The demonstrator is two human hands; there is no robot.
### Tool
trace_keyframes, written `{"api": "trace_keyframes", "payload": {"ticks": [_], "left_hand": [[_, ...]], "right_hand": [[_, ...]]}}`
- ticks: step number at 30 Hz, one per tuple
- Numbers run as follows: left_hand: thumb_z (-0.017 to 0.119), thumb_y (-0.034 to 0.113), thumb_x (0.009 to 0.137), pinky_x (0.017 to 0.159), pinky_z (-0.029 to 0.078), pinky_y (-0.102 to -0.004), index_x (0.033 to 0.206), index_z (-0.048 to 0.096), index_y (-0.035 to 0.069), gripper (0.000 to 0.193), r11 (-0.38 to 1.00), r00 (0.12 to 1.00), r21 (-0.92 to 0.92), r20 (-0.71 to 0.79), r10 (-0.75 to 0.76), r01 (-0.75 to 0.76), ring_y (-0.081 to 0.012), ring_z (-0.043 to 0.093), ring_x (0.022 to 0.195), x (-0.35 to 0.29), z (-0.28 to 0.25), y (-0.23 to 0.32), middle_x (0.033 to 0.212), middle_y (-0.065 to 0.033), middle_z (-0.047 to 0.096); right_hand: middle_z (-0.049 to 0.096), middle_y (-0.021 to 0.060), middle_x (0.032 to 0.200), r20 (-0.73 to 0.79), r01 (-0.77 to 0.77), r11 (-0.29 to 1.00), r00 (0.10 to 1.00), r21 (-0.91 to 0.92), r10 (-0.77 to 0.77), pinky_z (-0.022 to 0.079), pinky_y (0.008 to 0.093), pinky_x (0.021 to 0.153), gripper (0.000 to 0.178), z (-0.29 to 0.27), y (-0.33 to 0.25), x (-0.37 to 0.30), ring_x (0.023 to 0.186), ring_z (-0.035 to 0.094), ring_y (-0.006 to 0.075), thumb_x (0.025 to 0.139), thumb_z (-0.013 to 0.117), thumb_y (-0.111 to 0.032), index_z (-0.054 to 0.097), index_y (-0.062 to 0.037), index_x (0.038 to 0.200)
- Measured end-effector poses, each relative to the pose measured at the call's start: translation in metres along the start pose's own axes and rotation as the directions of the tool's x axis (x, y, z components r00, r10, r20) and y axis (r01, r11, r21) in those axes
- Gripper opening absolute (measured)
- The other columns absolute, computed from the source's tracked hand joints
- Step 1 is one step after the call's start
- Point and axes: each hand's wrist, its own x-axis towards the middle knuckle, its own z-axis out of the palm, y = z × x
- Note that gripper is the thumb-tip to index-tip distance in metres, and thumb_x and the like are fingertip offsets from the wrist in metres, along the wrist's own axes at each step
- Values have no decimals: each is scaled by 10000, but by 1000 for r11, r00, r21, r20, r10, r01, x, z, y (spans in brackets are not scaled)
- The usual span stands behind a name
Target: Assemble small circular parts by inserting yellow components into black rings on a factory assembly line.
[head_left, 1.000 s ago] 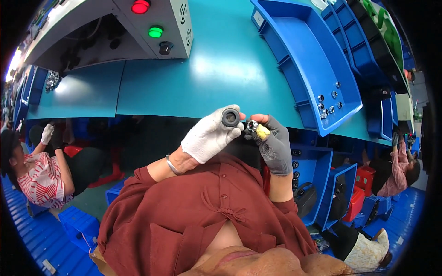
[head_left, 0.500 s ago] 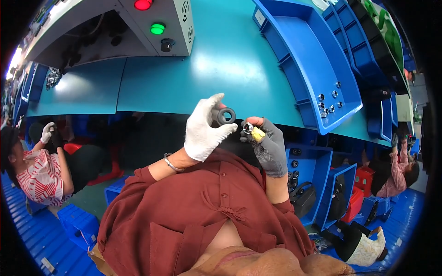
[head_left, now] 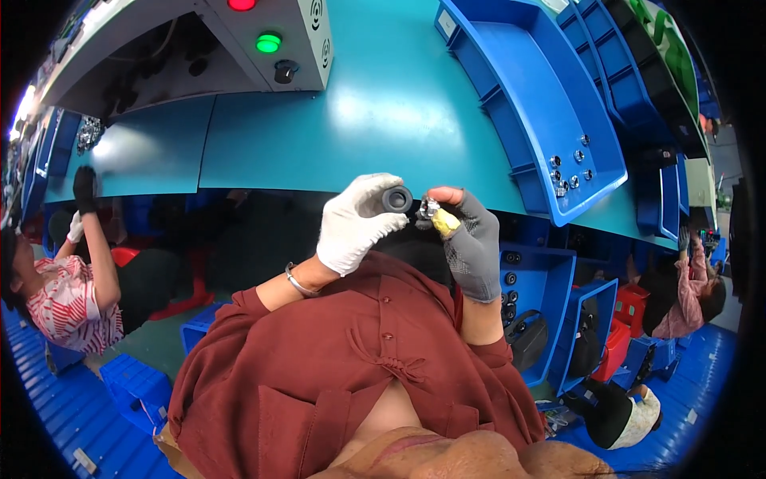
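In its white glove, my left hand (head_left: 357, 223) grips a thick black ring-shaped part (head_left: 405, 193) between thumb and fingers, its round opening showing. Close on its right, my right hand (head_left: 472, 247) in a grey glove pinches a small shiny metal fitting (head_left: 428, 207). Something yellow (head_left: 448, 223) covers the tip of that hand's thumb. Only a narrow gap separates the black part from the fitting. Both hands are in front of my body, by the near edge of the teal table (head_left: 399, 152).
On the table's right stands a long blue tray (head_left: 519, 104) with several small metal rings. A white machine (head_left: 271, 16) with red and green lights is at the far left. Below right, a blue bin (head_left: 550, 275) holds black rings. A co-worker (head_left: 72, 295) sits at left.
The black part has turned, and its opening looks darker. It has shifted slightly toward the fitting. At left, the co-worker's dark-gloved hand has risen to the table edge.
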Motion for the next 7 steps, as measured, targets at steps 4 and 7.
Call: {"api": "trace_keyframes", "payload": {"ticks": [4,7], "left_hand": [[733,-108,824,1001,511,-302,1342,581,-52,543,983,994,-149,23,-108,110,-162,619,1140,-3,1,-9,1285,-110,633],[689,-109,868,1033,502,-310,1428,512,-33,593,988,998,-153,57,-3,12,-174,600,1212,-3,0,-17,1374,-144,592]], "right_hand": [[673,92,1048,165,332,789,943,-516,-289,531,279,800,296,11,-8,12,910,667,156,871,659,11,676,-4,1166],[664,93,1129,307,448,484,887,-752,-344,524,275,846,264,12,-6,17,926,662,231,873,685,-12,686,-16,1137]]}}
